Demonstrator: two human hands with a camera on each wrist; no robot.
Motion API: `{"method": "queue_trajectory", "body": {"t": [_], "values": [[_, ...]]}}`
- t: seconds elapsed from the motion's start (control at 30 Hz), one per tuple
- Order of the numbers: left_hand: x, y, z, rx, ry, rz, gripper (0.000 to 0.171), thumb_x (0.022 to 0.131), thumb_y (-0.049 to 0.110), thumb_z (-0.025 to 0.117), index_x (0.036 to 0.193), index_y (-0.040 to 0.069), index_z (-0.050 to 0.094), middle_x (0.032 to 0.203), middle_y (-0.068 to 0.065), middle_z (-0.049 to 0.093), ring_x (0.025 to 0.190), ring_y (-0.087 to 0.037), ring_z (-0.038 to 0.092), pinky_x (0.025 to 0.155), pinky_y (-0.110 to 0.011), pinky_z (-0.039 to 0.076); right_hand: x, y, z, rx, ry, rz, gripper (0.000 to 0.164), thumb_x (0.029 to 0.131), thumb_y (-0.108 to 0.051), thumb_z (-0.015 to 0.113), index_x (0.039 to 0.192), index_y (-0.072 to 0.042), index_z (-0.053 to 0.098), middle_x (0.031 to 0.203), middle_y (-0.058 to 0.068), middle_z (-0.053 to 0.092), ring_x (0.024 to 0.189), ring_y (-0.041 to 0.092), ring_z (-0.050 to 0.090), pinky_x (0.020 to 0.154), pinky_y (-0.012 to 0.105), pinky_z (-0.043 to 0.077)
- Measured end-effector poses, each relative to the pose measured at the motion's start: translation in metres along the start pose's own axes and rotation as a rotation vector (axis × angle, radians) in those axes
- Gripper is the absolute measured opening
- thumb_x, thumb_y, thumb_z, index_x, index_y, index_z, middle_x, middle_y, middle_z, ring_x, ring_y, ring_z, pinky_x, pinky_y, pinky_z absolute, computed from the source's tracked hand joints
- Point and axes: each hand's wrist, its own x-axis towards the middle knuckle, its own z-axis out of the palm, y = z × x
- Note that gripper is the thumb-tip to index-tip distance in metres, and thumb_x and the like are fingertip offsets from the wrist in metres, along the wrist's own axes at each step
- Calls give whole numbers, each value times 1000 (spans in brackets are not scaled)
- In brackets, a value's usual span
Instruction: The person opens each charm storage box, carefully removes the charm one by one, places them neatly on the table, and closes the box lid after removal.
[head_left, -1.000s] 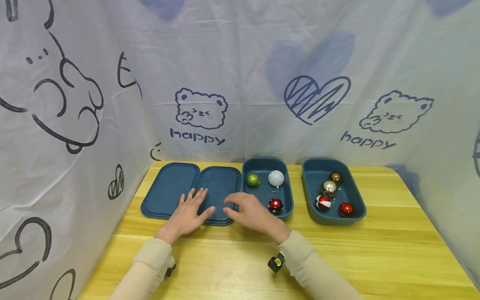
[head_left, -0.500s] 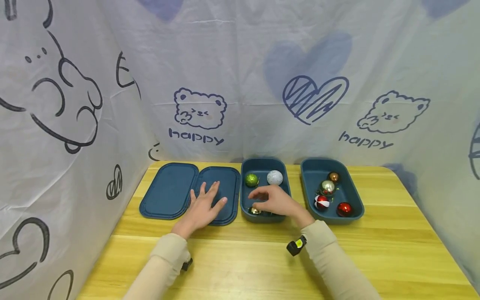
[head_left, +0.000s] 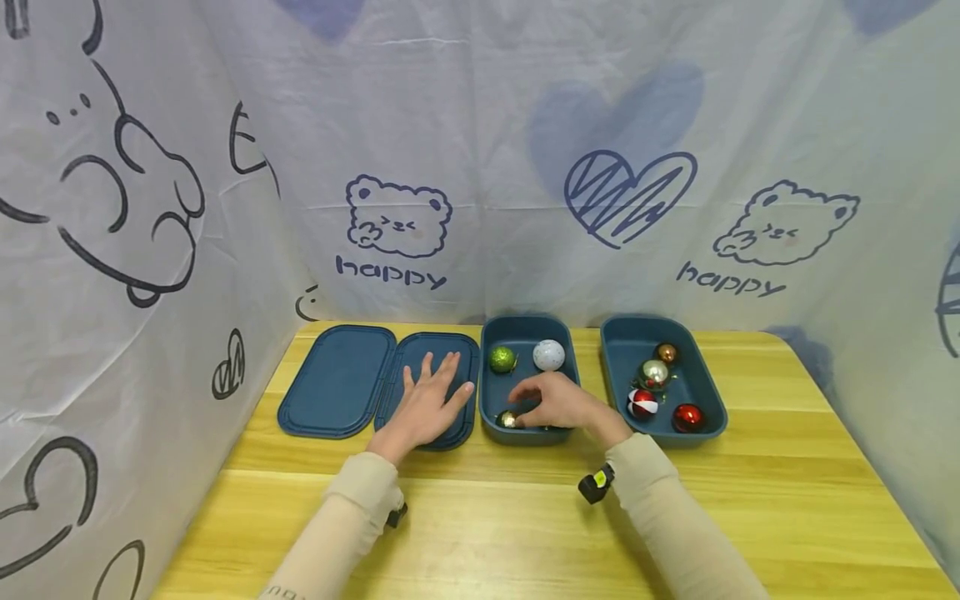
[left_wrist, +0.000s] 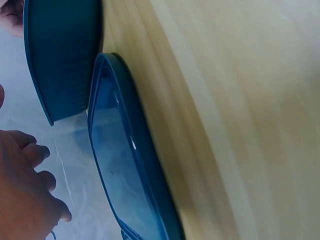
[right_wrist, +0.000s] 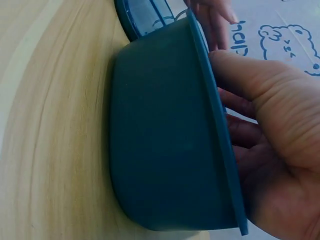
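My left hand hovers palm down, fingers spread, over the right one of two flat blue lids. In the left wrist view its fingers stand apart from the lid. My right hand reaches into the middle blue box, thumb and fingers bent downward. A small gold Christmas bauble sits by the thumb tip. Behind the hand lie a glittery green bauble and a white bauble. The box wall hides the right fingertips in the right wrist view, so I cannot tell whether they hold something.
Another blue box to the right holds several baubles, among them a plain red one and a red-and-white one. Another lid lies far left. A printed white curtain hangs behind the wooden table.
My right hand has moved right, from over the lid's edge into the middle box, and now covers the spotted red bauble. My left hand has shifted right across the lid.
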Motion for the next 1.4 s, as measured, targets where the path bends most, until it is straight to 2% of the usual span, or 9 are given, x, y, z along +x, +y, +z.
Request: {"method": "queue_trajectory", "body": {"t": [0.2,0.37,0.47,0.73,0.9,1.1,1.4], "values": [[8,8,4,-4,-6,-9,74,112,60,29,170,15,18,175,-13,23,165,-41,-2,127,-73,-4,5,8,2,-71,-16,-46,26,90,-22,85,114,-12,79,111,1,80,105,17,75,93,37,60],[15,14,8,9,-6,-21,71,114,55,26,170,12,20,175,-14,24,164,-44,1,127,-73,-3,10,10,2,-50,-47,-53,29,89,-21,85,116,-11,80,112,2,80,103,14,75,91,31,60],[18,15,12,49,-6,-24,69,115,53,24,170,11,21,175,-15,25,164,-45,3,127,-74,0,13,10,0,-1,-88,-36,32,90,-17,85,120,-8,78,112,4,80,102,15,76,89,29,60],[24,12,19,148,-22,-13,68,116,50,24,170,10,18,175,-16,24,164,-47,6,127,-74,1,17,12,-2,90,-176,6,39,92,-13,82,129,-2,74,113,9,79,104,18,75,88,28,61],[26,13,22,184,-39,-16,68,115,51,21,171,13,16,176,-12,21,164,-43,4,128,-72,1,20,18,1,111,-186,31,39,94,-16,81,130,-6,74,114,5,79,103,14,74,88,29,61],[26,15,23,218,-43,-6,66,116,48,23,171,13,16,176,-12,22,164,-44,8,128,-73,3,22,20,3,136,-193,46,40,95,-18,80,132,-6,73,118,5,78,106,15,73,91,31,61],[27,15,24,292,-63,5,63,116,46,20,172,17,14,177,-10,22,165,-43,7,129,-71,3,22,19,4,120,-190,49,40,95,-19,80,133,-7,73,117,4,78,104,13,73,92,32,60]]}}
